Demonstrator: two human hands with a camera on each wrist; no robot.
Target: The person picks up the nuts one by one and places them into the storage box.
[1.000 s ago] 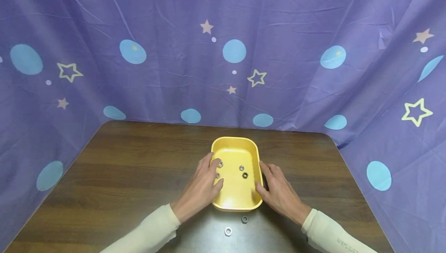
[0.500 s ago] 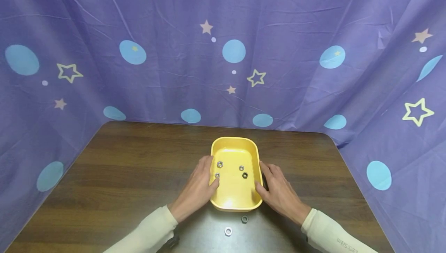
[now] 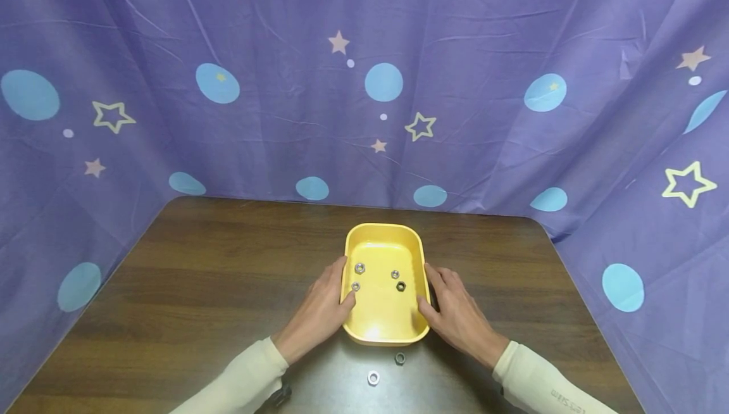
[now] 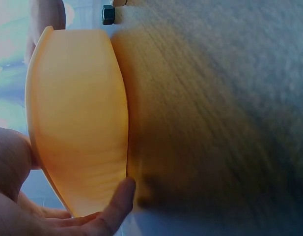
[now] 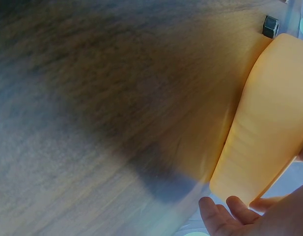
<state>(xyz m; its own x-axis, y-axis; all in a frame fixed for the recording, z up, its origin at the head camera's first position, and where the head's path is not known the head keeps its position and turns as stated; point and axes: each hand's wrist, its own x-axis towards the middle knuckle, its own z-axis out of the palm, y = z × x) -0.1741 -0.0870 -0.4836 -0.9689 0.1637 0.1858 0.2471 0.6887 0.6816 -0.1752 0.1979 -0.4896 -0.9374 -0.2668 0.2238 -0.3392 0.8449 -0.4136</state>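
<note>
A yellow plastic tray (image 3: 380,313) stands on the table with several hex nuts on its floor. A silver nut (image 3: 360,268) and a smaller one (image 3: 355,287) lie near the left wall; another silver nut (image 3: 395,274) and a dark nut (image 3: 401,287) lie right of the middle. My left hand (image 3: 320,309) holds the tray's left side, thumb at the rim and fingers along the outer wall, as the left wrist view shows. On the opposite side my right hand (image 3: 460,311) grips the rim, its thumb over the edge and fingers outside.
In front of the tray, a dark hex nut (image 3: 400,358) and a silver hex nut (image 3: 373,378) lie on the brown wooden table (image 3: 228,275). A purple curtain (image 3: 285,97) with stars and dots surrounds the table's back and sides.
My left hand has drawn back from over the tray's left rim to its outer side, uncovering the left nuts. My right hand, the tray and the nuts stay in place.
</note>
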